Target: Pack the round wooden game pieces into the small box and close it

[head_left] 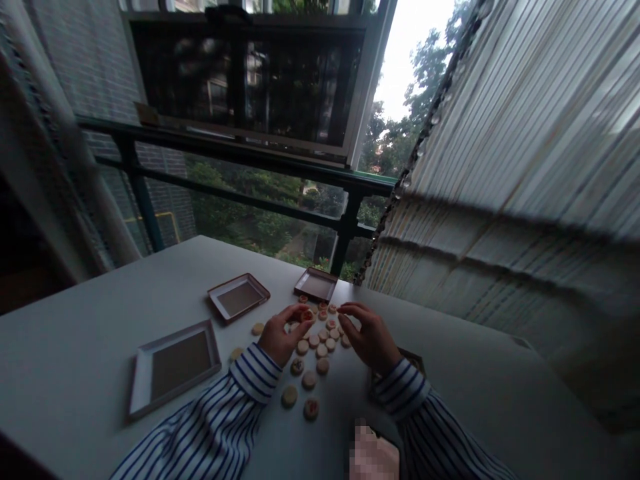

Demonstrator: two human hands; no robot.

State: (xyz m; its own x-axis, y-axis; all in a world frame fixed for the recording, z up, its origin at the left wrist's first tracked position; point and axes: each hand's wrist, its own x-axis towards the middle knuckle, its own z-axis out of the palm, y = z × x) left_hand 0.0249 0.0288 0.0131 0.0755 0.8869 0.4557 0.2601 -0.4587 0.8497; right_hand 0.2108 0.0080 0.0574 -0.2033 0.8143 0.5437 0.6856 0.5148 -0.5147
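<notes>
Between the thumb and fingers of my left hand (284, 333) is a round wooden Chinese chess piece (307, 316) with a red marking, held just above the table. My right hand (369, 333) is across from it, thumb and forefinger slightly apart, its fingertips next to another red-marked piece (333, 309). Several more round pieces (322, 350) lie loosely between and below my hands, some plain side up. Nearest me are a red-marked piece (311, 409) and a plain one (289, 396). My left hand partly covers a few pieces.
Three shallow box parts, a large one (214, 347), a medium one (267, 293) and a smaller one (296, 291), stand on the white table (90, 333). A dark box (417, 360) is partly under my right wrist. A phone (385, 453) lies at the front. Railing and curtain border the table.
</notes>
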